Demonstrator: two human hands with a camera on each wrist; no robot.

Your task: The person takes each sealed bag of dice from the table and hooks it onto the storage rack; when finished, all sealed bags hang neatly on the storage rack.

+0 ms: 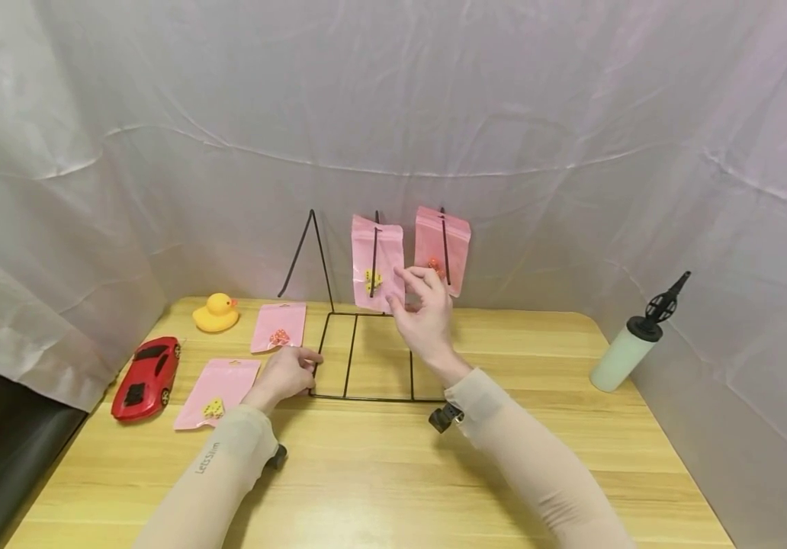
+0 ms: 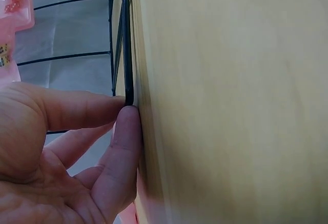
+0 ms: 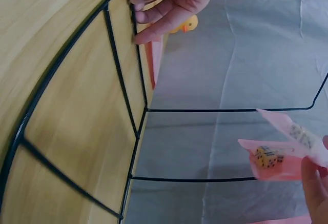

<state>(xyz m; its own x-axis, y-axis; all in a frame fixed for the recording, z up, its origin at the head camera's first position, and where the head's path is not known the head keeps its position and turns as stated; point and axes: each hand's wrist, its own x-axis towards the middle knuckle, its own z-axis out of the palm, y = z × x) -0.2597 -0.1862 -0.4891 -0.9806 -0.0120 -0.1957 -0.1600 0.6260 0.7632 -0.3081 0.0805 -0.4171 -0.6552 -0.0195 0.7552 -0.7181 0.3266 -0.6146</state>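
Observation:
My left hand (image 1: 287, 374) pinches the front left corner of a black wire display rack (image 2: 127, 80) between thumb and finger. My right hand (image 1: 424, 316) is raised, its thumb and forefinger pinching the right edge of a pink zip bag (image 1: 387, 255) with yellow dice, which hangs on the middle hook. Seen from the right wrist, two bag bottoms spread apart there, yellow dice (image 3: 267, 157) showing in one. On the right hook hangs another pink bag (image 1: 458, 255) with red dice, partly behind my right fingers. The left hook (image 1: 297, 252) carries nothing.
Left of the rack lie a pink bag with red dice (image 1: 290, 319) and one with yellow dice (image 1: 210, 385). A yellow rubber duck (image 1: 215, 314) and a red toy car (image 1: 149, 377) stand farther left. At the right is a pale green hand pump (image 1: 625, 357). Grey curtains enclose the table.

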